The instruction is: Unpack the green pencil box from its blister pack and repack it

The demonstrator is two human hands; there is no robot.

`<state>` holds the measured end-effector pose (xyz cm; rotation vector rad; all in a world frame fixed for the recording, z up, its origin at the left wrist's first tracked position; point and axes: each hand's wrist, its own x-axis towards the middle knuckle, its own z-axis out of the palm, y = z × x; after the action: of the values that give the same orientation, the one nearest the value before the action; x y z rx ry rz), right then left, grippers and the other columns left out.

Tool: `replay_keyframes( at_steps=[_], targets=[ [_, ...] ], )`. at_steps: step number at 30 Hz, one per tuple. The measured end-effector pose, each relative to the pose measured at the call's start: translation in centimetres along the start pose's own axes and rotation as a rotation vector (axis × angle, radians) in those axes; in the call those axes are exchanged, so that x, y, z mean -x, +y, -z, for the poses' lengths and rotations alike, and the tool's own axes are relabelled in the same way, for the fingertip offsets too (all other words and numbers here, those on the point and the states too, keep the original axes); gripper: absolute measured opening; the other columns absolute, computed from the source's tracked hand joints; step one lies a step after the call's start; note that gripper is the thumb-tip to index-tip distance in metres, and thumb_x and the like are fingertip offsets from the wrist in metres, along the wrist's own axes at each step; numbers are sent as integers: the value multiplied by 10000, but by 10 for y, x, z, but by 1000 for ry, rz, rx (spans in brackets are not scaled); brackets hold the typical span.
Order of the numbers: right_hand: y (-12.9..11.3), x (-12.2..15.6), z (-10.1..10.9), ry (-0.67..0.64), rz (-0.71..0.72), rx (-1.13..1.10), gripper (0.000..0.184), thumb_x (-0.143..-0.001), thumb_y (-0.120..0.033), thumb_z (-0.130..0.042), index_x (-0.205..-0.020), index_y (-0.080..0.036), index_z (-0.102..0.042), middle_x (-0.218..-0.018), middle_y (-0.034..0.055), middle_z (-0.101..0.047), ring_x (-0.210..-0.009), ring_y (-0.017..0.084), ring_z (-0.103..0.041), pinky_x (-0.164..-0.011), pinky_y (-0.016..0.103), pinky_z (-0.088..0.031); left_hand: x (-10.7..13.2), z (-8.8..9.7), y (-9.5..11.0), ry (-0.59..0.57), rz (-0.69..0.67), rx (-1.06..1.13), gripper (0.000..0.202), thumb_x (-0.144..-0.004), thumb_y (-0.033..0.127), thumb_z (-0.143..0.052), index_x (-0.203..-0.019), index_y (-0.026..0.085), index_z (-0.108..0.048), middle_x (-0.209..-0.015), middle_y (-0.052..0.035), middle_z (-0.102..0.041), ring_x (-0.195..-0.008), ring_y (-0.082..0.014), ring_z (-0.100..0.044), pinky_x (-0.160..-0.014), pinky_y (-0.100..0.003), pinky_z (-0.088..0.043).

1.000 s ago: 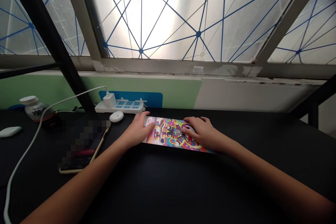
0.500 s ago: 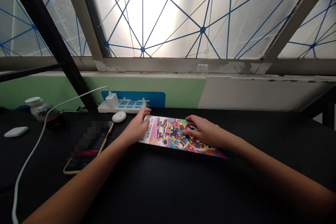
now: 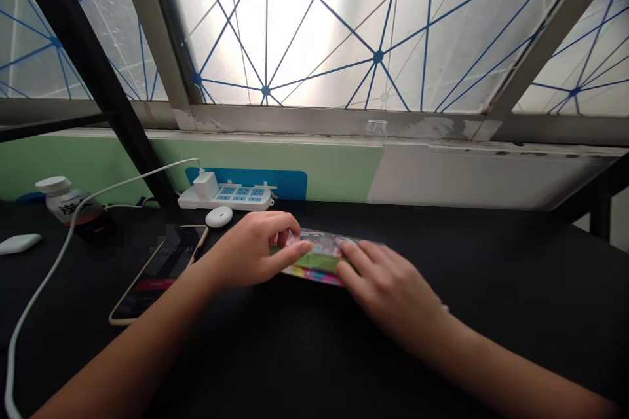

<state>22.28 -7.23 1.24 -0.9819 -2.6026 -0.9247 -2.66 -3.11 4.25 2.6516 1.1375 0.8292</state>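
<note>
A pencil box lies on the black table, with a clear shiny layer on top, a green strip and a colourful printed edge along the near side. My left hand is at its left end, with the index finger curled and the thumb reaching over the top; the hand covers that end. From the right, my right hand grips the box, its fingertips pressed onto the surface. The right end of the box is mostly hidden beneath that hand.
Left of the box lie a phone and a round white case. A power strip with a charger stands against the wall. Its white cable runs down the left side, near a jar and a white mouse-like object.
The printed "PENCIL BOX" face no longer shows; a clear and green side is visible instead. My left hand has moved right over the box, and my right hand has come nearer to me.
</note>
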Motion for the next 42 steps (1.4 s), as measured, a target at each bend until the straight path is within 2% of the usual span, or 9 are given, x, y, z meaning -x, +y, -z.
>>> replay_keyframes(
  at_steps=[6, 11, 15, 20, 29, 32, 36, 39, 42],
  targets=[
    [-7, 7, -22, 3, 142, -59, 174, -920, -132, -530, -877, -160, -696, -1209, 204, -701, -958, 317, -687, -779, 432, -578, 1, -35, -10, -170, 5, -65, 636, -782, 591, -733, -1302, 259, -578, -1320, -111, -626, -1226, -344, -538, -1057, -456, -363],
    [18, 8, -15, -107, 71, -496, 292, -946, -463, -581, -948, -190, -685, -1297, 152, -667, -1086, 320, -640, -945, 490, -531, 5, -46, -12, -241, 123, -152, 757, -747, 586, -751, -1385, 259, -509, -1301, -133, -619, -1163, -363, -560, -997, -493, -386],
    [39, 8, -21, -167, -96, -728, 245, -968, -446, -564, -1057, -227, -627, -1330, 110, -653, -1197, 277, -595, -999, 472, -493, 5, -44, -3, -208, 99, -260, 809, -771, 561, -741, -1456, 259, -432, -1318, -137, -582, -1195, -349, -523, -1026, -509, -353],
    [57, 10, -39, -102, -285, -593, 858, -767, -624, -738, -1428, -189, -408, -1503, 199, -474, -1355, 371, -459, -1093, 590, -361, 3, -46, 5, -65, 22, -426, 768, -811, 495, -729, -1465, 229, -426, -1377, -170, -520, -1258, -355, -454, -1039, -539, -307],
    [55, 11, -30, 135, -228, -361, 788, -651, -736, -762, -1175, -186, -552, -1190, 176, -601, -1097, 364, -571, -935, 520, -447, -1, -36, -2, 92, -84, -465, 858, -859, 745, -524, -1504, 192, -402, -1493, -192, -452, -1384, -385, -366, -1098, -530, -280],
    [52, 10, -23, 212, -189, -310, 622, -758, -677, -718, -1108, -188, -558, -1144, 166, -580, -1014, 327, -572, -865, 474, -478, -2, -23, -2, 129, -44, -507, 782, -883, 683, -559, -1445, 150, -452, -1407, -196, -545, -1328, -385, -446, -1140, -572, -208],
    [41, 10, -15, 248, -109, -197, 441, -915, -509, -631, -1147, -139, -567, -1100, 175, -601, -919, 292, -594, -789, 424, -512, -3, -17, 10, 63, -53, -562, 588, -837, 603, -693, -1195, 149, -591, -1092, -126, -671, -1028, -334, -611, -1051, -546, -351],
    [24, 9, -13, 169, -36, -70, 397, -973, -274, -570, -1323, -90, -527, -996, 141, -672, -802, 270, -625, -703, 403, -522, -2, -26, 23, -52, -84, -599, 300, -877, 403, -723, -1032, 173, -606, -969, -73, -671, -891, -288, -634, -886, -453, -475],
    [6, 7, -16, 79, -33, -54, 372, -962, -150, -530, -1325, -77, -563, -1018, 144, -716, -851, 290, -668, -738, 429, -547, -1, -37, 29, -143, -72, -607, 205, -906, 290, -686, -1056, 177, -602, -980, -72, -686, -858, -287, -654, -736, -399, -506]
  ],
)
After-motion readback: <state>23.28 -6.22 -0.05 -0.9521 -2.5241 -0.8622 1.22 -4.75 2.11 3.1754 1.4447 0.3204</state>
